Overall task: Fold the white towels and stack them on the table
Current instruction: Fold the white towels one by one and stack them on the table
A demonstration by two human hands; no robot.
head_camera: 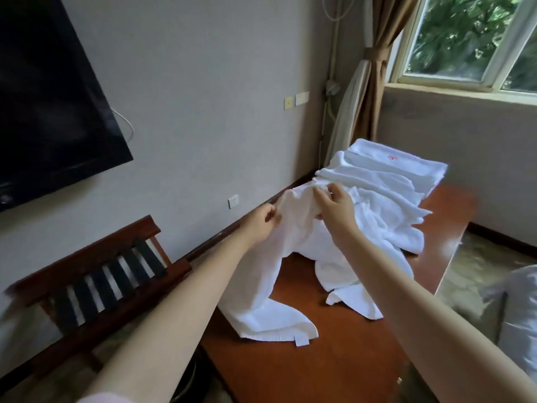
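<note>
Head view: the camera looks down along two bare forearms that reach forward and converge over the counter.
Left hand [260,221]: raised above the wall-side edge of the counter. Its fingers are curled and pinch the top edge of the lifted towel.
Right hand [334,205]: just beside the left hand, slightly higher and farther out, with its back toward the camera. Thumb and fingers are curled round a bunched fold of the same towel.
Held towel [290,251]: a limp white terry-cloth towel hanging from both hands. Its upper part is lifted clear and its lower end trails onto the near-left part of the counter. A small white tag [301,341] sits at the hem.
Towel heap [386,207]: crumpled white towels lying on the counter just behind the hands and touching the held towel. Where one towel ends and the next begins cannot be told.
Folded towel [398,162]: a flat white folded towel with a small red mark, at the far end of the counter, with the heap lapping onto its near edge.
Counter [319,365]: a long, glossy reddish-brown wooden surface running along the grey wall [203,97].
Surroundings: a black flat screen [43,97] is mounted on the wall at upper left. A dark wooden rack [101,271] with black straps stands below it. A tied brown curtain [374,82] hangs beside the window [465,39].
</note>
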